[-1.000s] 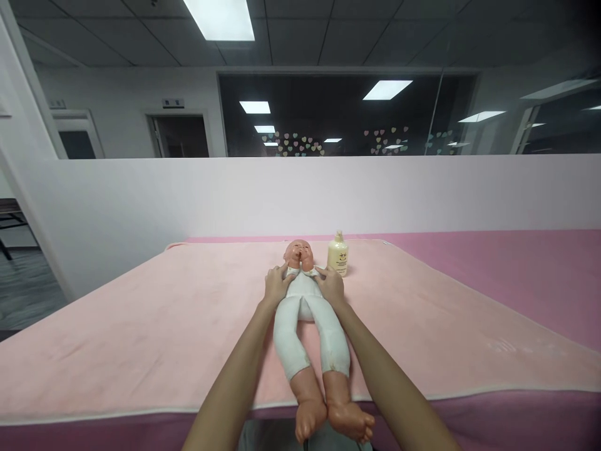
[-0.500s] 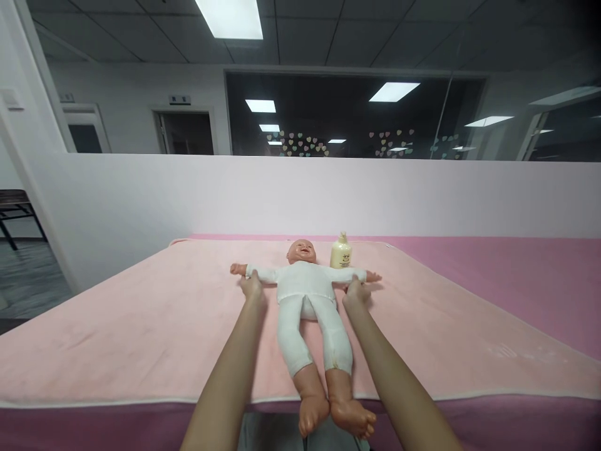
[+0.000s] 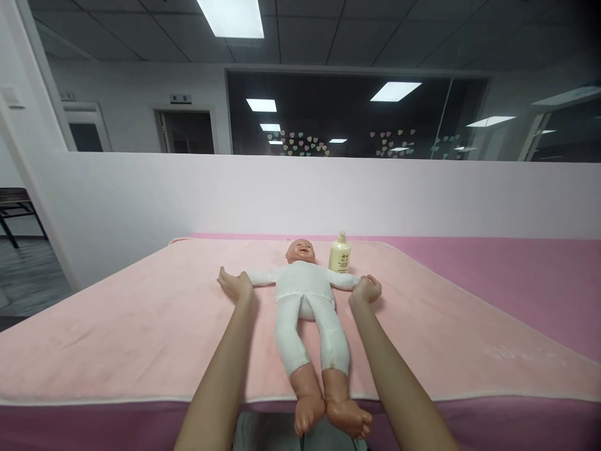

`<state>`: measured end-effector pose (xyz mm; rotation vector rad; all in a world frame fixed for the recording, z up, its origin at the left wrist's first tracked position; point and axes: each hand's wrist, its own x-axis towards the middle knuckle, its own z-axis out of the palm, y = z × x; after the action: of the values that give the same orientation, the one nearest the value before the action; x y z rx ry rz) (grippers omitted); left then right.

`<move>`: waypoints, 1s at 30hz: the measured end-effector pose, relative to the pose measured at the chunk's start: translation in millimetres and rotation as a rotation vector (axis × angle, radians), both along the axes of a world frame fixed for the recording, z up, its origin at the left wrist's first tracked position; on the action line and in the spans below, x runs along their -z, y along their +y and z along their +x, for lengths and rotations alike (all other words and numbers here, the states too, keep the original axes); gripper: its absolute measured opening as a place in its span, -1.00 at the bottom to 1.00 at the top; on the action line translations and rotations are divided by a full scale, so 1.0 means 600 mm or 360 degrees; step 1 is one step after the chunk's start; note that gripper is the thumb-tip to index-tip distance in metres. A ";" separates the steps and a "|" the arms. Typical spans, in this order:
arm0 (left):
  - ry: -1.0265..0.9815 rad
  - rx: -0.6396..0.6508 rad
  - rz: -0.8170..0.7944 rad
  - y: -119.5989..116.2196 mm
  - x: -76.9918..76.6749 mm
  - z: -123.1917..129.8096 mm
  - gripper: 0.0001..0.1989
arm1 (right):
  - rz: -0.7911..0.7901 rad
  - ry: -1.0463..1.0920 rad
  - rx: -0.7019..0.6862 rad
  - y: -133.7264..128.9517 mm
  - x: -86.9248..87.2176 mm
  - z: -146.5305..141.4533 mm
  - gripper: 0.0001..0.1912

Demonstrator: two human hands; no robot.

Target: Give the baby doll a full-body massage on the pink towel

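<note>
On top of a pale pink towel (image 3: 141,332), a baby doll (image 3: 304,282) in a white suit lies on its back, its head (image 3: 300,250) at the far end and both arms stretched straight out to the sides. The left hand (image 3: 236,285) is wrapped around the end of one arm, its fingertips showing beyond; how firmly it grips I cannot tell. The right hand (image 3: 366,290) is curled into a loose fist around the end of the other arm. Both of the doll's hands are hidden from view.

The likeliest trouble sits on the right: a cream pump bottle (image 3: 340,255) stands upright just beyond that arm, near the head, and whether arm and bottle touch is not clear. A sweep of the arm upward could knock it over — tall and narrow, on soft cloth, it probably tips easily.

The doll's feet (image 3: 310,413) reach past the near edge of the towel, so a pull toward the person could drag the body further over that edge. Uneven tugging could also twist the doll or ruck the towel beneath it. And a hard pull on both arms at once may strain the soft shoulders — they look like stuffed cloth.
</note>
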<state>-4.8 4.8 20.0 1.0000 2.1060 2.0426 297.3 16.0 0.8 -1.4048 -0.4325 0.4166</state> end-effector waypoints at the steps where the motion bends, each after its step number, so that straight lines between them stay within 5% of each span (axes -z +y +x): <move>1: 0.0122 -0.0006 0.0021 -0.005 -0.005 0.011 -0.42 | 0.0016 -0.0078 -0.0064 -0.001 0.000 -0.011 -0.67; 3: 0.0395 0.0115 0.0039 -0.011 -0.009 0.036 -0.54 | 0.0047 -0.0267 -0.0292 -0.003 0.003 -0.037 -0.72; 6: 0.0784 0.0576 -0.0116 -0.011 0.004 0.075 -0.62 | 0.0000 -0.0640 -0.0716 -0.008 0.011 -0.070 -0.77; 10: 0.1045 0.0965 -0.0338 -0.004 0.026 0.100 -0.65 | -0.0067 -0.0786 -0.0825 -0.007 0.019 -0.078 -0.76; 30: 0.1047 0.0930 -0.0400 -0.007 0.025 0.094 -0.64 | 0.0034 -0.0613 -0.0842 0.005 0.030 -0.070 -0.73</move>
<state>51.7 0.5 5.1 2.1227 1.8674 1.2350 255.3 19.2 -17.1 -1.3410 -1.1321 0.5639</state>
